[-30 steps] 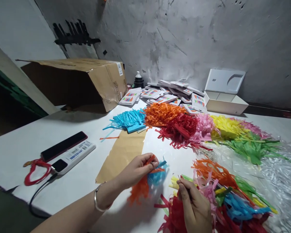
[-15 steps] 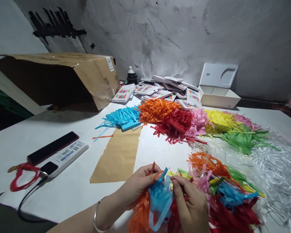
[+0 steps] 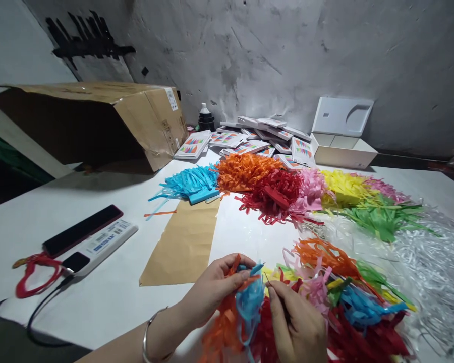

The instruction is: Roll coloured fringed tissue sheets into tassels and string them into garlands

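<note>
My left hand (image 3: pixel 221 290) wears a silver bangle at the wrist and pinches the tops of an orange tassel (image 3: pixel 225 330) and a blue tassel (image 3: pixel 250 302), which hang down below it. Close by on the right, my right hand (image 3: pixel 297 320) holds a thin dark needle (image 3: pixel 268 278) between thumb and fingertips, its tip pointing up beside the blue paper. Red tassel strips (image 3: pixel 263 327) show between the hands. Right of my right hand lie mixed tassels, among them an orange one (image 3: pixel 327 257), a blue one (image 3: pixel 366 305) and dark red ones (image 3: pixel 366 335).
Fringed paper piles, including blue (image 3: pixel 192 182), orange (image 3: pixel 245 171) and yellow (image 3: pixel 346 190), cross the table (image 3: pixel 109 307). Behind are flat printed packs (image 3: pixel 245 146), a cardboard box (image 3: pixel 151 126) and a white box (image 3: pixel 344 151). A phone (image 3: pixel 83 229) lies left; silvery strings (image 3: pixel 431 272) lie right.
My left hand has turned slightly, and the blue tassel has swung and bunched narrower below it. The needle in my right hand now stands nearer the blue paper, with my right hand slightly lower.
</note>
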The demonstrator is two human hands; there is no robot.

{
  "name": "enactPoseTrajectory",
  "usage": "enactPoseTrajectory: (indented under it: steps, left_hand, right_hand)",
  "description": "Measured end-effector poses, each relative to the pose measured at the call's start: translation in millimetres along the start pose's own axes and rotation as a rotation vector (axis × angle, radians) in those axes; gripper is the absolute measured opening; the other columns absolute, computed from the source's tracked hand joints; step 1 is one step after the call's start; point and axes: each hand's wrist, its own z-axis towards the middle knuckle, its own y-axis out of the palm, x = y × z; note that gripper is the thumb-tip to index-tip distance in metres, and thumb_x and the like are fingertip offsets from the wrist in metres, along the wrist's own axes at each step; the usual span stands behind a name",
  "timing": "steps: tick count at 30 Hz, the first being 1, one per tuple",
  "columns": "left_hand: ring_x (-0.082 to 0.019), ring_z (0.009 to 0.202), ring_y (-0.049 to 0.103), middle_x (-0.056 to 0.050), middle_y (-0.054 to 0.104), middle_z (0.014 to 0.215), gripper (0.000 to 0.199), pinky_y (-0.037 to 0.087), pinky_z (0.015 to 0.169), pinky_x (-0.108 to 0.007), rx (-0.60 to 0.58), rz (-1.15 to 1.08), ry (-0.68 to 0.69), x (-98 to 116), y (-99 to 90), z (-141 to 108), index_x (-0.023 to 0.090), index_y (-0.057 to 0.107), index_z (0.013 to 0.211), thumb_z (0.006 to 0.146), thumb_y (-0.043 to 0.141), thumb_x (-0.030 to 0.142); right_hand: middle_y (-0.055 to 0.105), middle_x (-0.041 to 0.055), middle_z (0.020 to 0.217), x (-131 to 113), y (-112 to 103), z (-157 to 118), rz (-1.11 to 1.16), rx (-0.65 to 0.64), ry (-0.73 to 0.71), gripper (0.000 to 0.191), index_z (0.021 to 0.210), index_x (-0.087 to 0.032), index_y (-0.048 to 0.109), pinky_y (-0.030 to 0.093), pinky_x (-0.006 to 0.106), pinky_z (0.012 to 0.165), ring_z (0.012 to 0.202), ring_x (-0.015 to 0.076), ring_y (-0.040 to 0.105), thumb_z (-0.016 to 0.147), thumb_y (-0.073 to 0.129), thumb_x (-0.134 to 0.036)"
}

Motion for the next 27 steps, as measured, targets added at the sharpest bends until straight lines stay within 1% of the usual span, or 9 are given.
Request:
enactPoseTrajectory:
  steps: [2,5,8,14,18,22,27]
  left_hand:
    - [-0.012,0.072,0.058,0.000,0.066,0.082,0.044,0.046,0.068,-0.020,0.014,0.089,0.037,1.5,0.0,-1.3,0.017,0.073,0.097,0.072,0.087,0.049]
    - [-0.014,0.078,0.057,-0.001,0.064,0.085,0.044,0.046,0.072,-0.022,0.012,0.209,0.112,2.9,1.5,-3.2,0.017,0.074,0.094,0.074,0.084,0.054]
    - [-0.017,0.080,0.058,-0.002,0.063,0.086,0.041,0.048,0.073,-0.025,0.006,0.290,0.171,3.5,3.1,-5.0,0.017,0.073,0.093,0.077,0.080,0.054]
    - [-0.021,0.087,0.060,-0.006,0.065,0.092,0.023,0.049,0.079,-0.029,0.080,0.439,0.333,-1.0,-0.5,-7.0,0.018,0.073,0.091,0.084,0.074,0.040]
    - [-0.021,0.086,0.061,-0.006,0.066,0.091,0.015,0.049,0.079,-0.029,0.067,0.504,0.445,-6.6,-4.0,-5.8,0.019,0.074,0.093,0.087,0.071,0.033]
    - [-0.020,0.086,0.062,-0.005,0.065,0.091,0.014,0.049,0.078,-0.028,0.050,0.467,0.463,-9.1,-4.2,-5.9,0.020,0.073,0.094,0.089,0.070,0.033]
    - [-0.020,0.090,0.061,-0.006,0.066,0.096,0.015,0.049,0.083,-0.028,0.060,0.423,0.454,-9.7,-4.5,-7.2,0.020,0.073,0.094,0.089,0.072,0.034]
  right_hand:
    - [0.078,0.0029,0.090,-1.3,1.8,-1.2,0.024,0.000,0.003,0.018,0.109,-0.020,0.068,0.055,0.021,0.071,0.075,0.0148,0.076,0.100,0.052,-0.018]
    - [0.078,0.0026,0.087,-1.8,4.4,-1.5,0.009,-0.021,0.007,0.019,0.107,-0.020,0.068,0.053,0.021,0.067,0.072,0.0147,0.075,0.101,0.050,-0.020]
    - [0.078,0.0034,0.086,-0.7,6.4,-2.3,-0.015,-0.018,0.018,0.020,0.106,-0.019,0.068,0.053,0.021,0.067,0.070,0.0151,0.075,0.102,0.049,-0.022]
    - [0.077,0.0046,0.083,-0.7,8.0,-6.4,-0.018,-0.030,0.063,0.021,0.103,-0.018,0.070,0.053,0.022,0.066,0.068,0.0160,0.075,0.101,0.050,-0.025]
    - [0.077,0.0053,0.082,-1.9,8.2,-7.5,-0.004,-0.021,0.076,0.023,0.101,-0.019,0.071,0.052,0.023,0.063,0.067,0.0165,0.074,0.102,0.049,-0.025]
    - [0.077,0.0045,0.082,-1.7,7.6,-7.2,-0.014,-0.039,0.068,0.021,0.104,-0.018,0.070,0.052,0.023,0.064,0.067,0.0163,0.074,0.101,0.050,-0.024]
    - [0.078,0.0065,0.086,0.7,7.3,-9.0,-0.047,-0.063,0.061,0.025,0.104,-0.018,0.070,0.054,0.023,0.064,0.071,0.0175,0.076,0.101,0.046,-0.024]
